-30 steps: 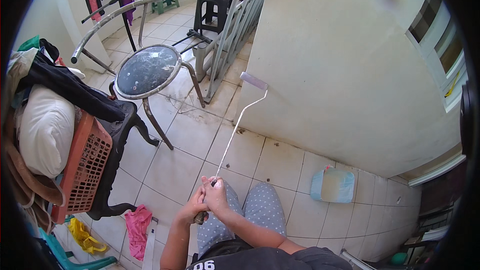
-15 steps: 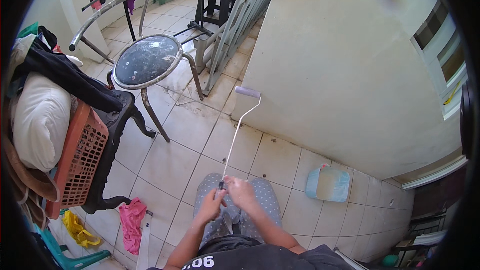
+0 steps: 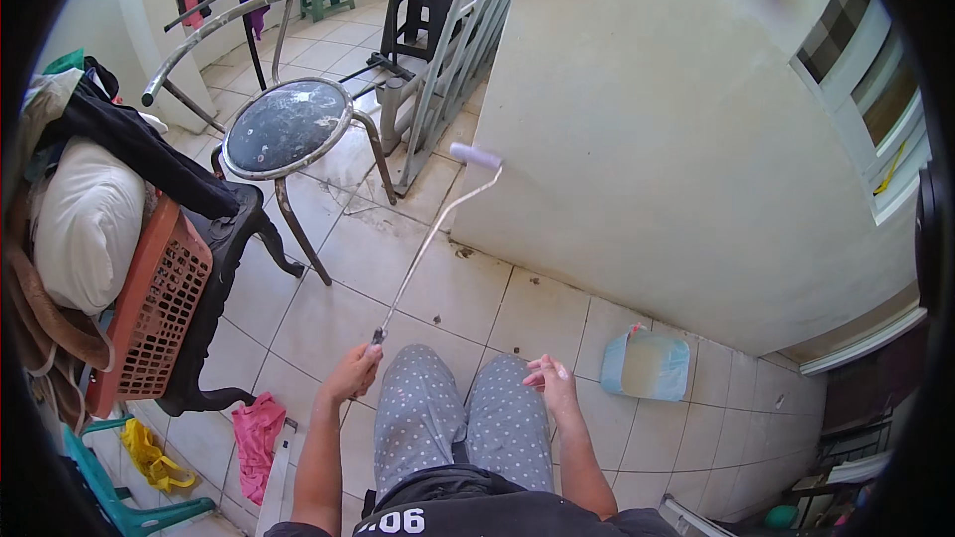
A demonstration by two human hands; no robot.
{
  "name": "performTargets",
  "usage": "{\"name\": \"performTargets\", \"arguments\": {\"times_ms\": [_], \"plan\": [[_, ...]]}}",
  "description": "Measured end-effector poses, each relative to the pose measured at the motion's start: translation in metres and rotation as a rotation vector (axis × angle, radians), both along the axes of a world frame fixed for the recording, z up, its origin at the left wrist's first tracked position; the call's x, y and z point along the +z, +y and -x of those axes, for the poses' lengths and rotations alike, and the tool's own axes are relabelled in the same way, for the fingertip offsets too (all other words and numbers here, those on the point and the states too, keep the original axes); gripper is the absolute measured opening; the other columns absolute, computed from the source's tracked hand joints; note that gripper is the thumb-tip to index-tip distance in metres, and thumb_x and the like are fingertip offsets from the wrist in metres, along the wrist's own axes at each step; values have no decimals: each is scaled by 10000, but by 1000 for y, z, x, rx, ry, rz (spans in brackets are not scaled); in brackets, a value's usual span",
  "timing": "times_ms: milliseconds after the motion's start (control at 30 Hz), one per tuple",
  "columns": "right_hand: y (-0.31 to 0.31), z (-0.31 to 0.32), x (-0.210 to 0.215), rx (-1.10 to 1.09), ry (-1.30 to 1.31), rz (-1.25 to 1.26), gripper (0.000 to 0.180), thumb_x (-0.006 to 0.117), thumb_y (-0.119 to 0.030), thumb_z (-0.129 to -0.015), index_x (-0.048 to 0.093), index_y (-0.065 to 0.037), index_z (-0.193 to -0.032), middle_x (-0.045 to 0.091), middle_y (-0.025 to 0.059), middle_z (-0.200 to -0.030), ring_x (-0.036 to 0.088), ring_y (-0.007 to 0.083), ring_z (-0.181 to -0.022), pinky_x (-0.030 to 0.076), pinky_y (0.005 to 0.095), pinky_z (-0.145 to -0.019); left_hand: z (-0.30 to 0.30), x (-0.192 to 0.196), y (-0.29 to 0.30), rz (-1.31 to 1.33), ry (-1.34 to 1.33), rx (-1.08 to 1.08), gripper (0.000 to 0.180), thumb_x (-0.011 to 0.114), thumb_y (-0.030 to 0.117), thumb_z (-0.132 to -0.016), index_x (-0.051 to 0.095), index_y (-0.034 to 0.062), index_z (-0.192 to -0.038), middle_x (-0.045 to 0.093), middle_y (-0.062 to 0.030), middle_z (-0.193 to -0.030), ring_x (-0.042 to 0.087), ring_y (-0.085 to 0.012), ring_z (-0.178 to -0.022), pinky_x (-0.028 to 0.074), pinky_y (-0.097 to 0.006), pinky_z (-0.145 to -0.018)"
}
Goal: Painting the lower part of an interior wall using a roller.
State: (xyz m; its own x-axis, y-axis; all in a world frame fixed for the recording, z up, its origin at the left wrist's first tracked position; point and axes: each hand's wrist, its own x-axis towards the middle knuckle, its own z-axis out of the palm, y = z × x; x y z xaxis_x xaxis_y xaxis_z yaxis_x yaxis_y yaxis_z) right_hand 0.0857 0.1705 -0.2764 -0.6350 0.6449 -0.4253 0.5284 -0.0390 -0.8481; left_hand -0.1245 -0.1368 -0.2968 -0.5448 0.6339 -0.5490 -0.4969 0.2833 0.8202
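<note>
Left hand, low and left of centre, is closed around the bottom end of the roller handle; the thin pole runs from that fist up and to the right, and the white roller head sits at upper centre, right at the edge of the cream wall; whether it touches the wall I cannot tell; so the head is well above the left hand and far from it, with only the grip end in the fist; right hand, low and right of centre, holds nothing; its fingers are loosely spread and it hovers just over the right knee, well apart from the pole; both knees in spotted grey trousers fill the bottom centre between the two hands; to the right of the right hand, on the tiled floor, a pale blue tray lies near the foot of the wall; upper left of the pole stands a round stool with a dark top and metal legs; at the left edge an orange basket leans on a black chair, with a white pillow above it; a pink cloth lies on the tiles at lower left.
</note>
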Motion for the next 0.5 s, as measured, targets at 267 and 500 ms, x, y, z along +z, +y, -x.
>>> {"name": "performTargets", "arguments": {"times_ms": [267, 500], "plan": [[7, -11, -2, -8, 22, 69, 393, 378, -365, -961, 606, -47, -927, 636, 63, -676, 545, 103, -612, 420, 243, -591, 28, -34, -4, 96, 155, -47, 338, 389, 391, -962, 415, 123, -757, 329, 52, -490, 287, -64, -345, 255, -238, -317], [25, -27, -2, -96, 45, 94, 371, 384, -353, -962, 595, -50, -929, 628, 58, -664, 555, 104, -601, 419, 241, -585, 11, -66, -9, 286, 238, -60, 370, 415, 423, -946, 423, 109, -750, 340, 46, -497, 328, -76, -371, 299, -258, -341]]}}
